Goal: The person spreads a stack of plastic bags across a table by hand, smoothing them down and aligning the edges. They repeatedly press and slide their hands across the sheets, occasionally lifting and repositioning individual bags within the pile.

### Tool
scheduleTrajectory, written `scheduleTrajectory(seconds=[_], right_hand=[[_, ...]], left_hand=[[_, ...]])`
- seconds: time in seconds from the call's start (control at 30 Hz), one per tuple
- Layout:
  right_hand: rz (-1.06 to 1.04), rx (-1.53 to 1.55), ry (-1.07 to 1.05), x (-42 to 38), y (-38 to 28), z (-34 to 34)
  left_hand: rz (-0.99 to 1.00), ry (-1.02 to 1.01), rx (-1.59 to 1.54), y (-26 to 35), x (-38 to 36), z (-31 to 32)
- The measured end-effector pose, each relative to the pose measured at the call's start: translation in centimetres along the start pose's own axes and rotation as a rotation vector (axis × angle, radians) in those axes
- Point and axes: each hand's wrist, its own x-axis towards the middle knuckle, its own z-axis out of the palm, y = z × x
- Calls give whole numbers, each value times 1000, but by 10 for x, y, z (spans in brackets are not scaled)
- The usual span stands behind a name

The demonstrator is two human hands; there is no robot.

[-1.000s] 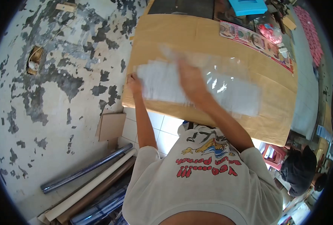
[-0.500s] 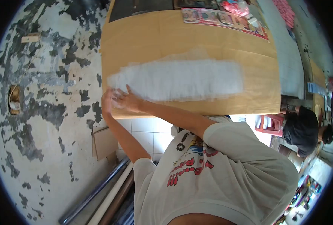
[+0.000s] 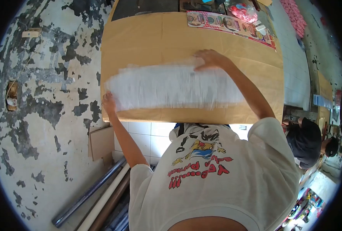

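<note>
A fanned-out stack of thin whitish plastic sheets (image 3: 159, 86) lies in a long band across the brown-paper-covered table (image 3: 136, 42). At the stack's left end, near the table's left edge, my left hand (image 3: 109, 103) has its fingers closed at the lower corner of the sheets. My right hand (image 3: 211, 60) is over the upper edge of the stack, right of its middle. Its fingers are apart and point left, a little blurred, with nothing held in them. The right forearm crosses the right end of the sheets.
Printed strips (image 3: 232, 25) and a pink plastic bag (image 3: 243, 13) lie at the table's far right. A peeling wall (image 3: 51, 104) stands close on the left. Long rolls (image 3: 97, 204) lean below it beside cardboard (image 3: 101, 142). Another person (image 3: 305, 142) is at the right.
My right hand has moved from beside the left hand to the right and up, over the sheets' far edge. The left hand remains at the left end. The view has shifted slightly.
</note>
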Motion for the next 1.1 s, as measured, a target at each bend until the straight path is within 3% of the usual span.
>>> scheduleTrajectory(seconds=[0.03, 0.1, 0.2, 0.33, 0.43, 0.5, 0.53, 0.6, 0.63, 0.67, 0.7, 0.83, 0.9, 1.1], right_hand=[[10, 12, -35, -19, -4, -4], [-58, -70, 205, -55, -8, 6], [-1, -8, 325, -76, -2, 37], [-50, -74, 298, -91, -14, 37], [-20, 4, 284, -87, 1, 59], [0, 31, 271, -87, 0, 59], [8, 46, 275, -89, 0, 60], [4, 73, 283, -89, 0, 58], [-6, 47, 319, -87, -1, 59], [-18, 21, 356, -86, -2, 59], [-27, -7, 397, -84, -1, 58], [-35, 84, 168, -77, 8, 43], [-41, 144, 121, -73, 13, 41], [112, -16, 500, -82, -29, 73]], left_hand=[[-17, 26, 10, 3, -4, 0], [75, 80, 96, -20, -3, 14], [20, 133, 74, -6, -13, 9], [0, 111, 197, 15, -20, 0], [199, 588, 597, 58, -51, 2], [472, 335, 360, 123, -93, -5], [565, 143, -214, 133, -117, 25], [1002, -301, 240, 172, -173, 50], [903, -593, 219, 202, -205, 63], [1021, -664, 53, 209, -227, 86], [1060, -606, 69, 215, -246, 108], [1096, -347, 149, 236, -240, 142], [1063, -363, 118, 245, -239, 139], [1021, -400, 61, 247, -232, 134]])
